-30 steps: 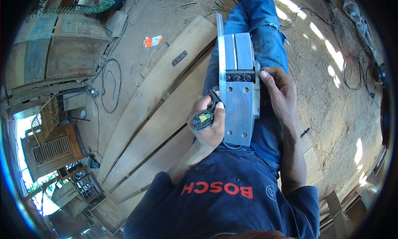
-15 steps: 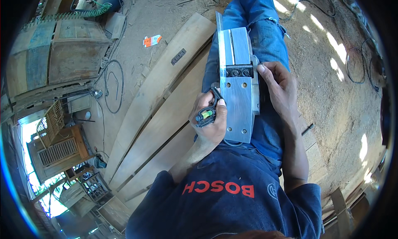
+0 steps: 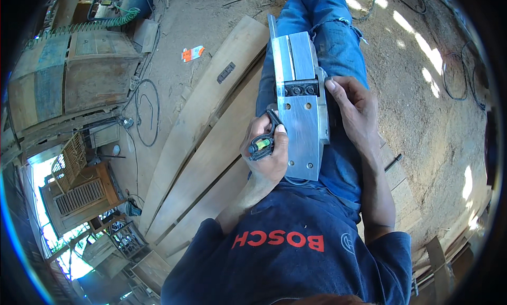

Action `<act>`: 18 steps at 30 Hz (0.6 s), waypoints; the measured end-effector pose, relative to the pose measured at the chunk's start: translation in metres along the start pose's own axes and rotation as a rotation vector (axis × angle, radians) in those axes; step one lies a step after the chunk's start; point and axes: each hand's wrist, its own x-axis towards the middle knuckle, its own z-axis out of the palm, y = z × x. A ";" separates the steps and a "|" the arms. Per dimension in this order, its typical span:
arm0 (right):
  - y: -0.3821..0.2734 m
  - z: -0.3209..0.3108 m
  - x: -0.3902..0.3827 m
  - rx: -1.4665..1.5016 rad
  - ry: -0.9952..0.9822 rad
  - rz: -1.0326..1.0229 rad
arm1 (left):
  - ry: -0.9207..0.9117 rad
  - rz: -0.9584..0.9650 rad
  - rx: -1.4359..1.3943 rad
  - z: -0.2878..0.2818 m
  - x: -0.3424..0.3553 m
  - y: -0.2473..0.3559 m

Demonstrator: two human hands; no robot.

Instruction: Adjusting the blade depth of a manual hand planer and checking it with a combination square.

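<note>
Electric hand planer (image 3: 302, 138) lies sole-up along the thighs, on blue jeans (image 3: 337, 54), cutter drum (image 3: 302, 89) exposed between the two sole plates. Left hand (image 3: 269, 165) closes around the black head of a combination square (image 3: 262, 145), thumb over the side near the green vial; its steel rule (image 3: 276, 59) runs along the sole's left edge. Right hand (image 3: 359, 107) is at the housing's right side, level with the drum, thumb and forefinger drawn together, other fingers curled; cannot tell whether they pinch a part or only touch the rim. Planer looks rigid and fairly heavy, likely to rock on soft cloth; smooth sole probably slick, so best held by the housing sides, skin clear of the drum's edges. Square seems light and stiff; the head gives the surest hold, the thin rule probably bending if levered.
</note>
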 end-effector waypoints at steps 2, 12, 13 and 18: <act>0.002 0.000 0.000 0.017 0.007 -0.027 | -0.017 -0.013 0.015 -0.001 0.001 0.002; 0.003 0.002 -0.001 0.005 0.019 -0.057 | -0.012 -0.029 -0.015 0.004 -0.001 -0.004; 0.002 0.002 -0.001 0.007 0.019 -0.053 | -0.004 -0.026 -0.027 0.005 -0.002 -0.005; 0.004 0.000 -0.001 0.004 0.017 -0.053 | -0.025 -0.071 -0.036 0.003 -0.002 -0.001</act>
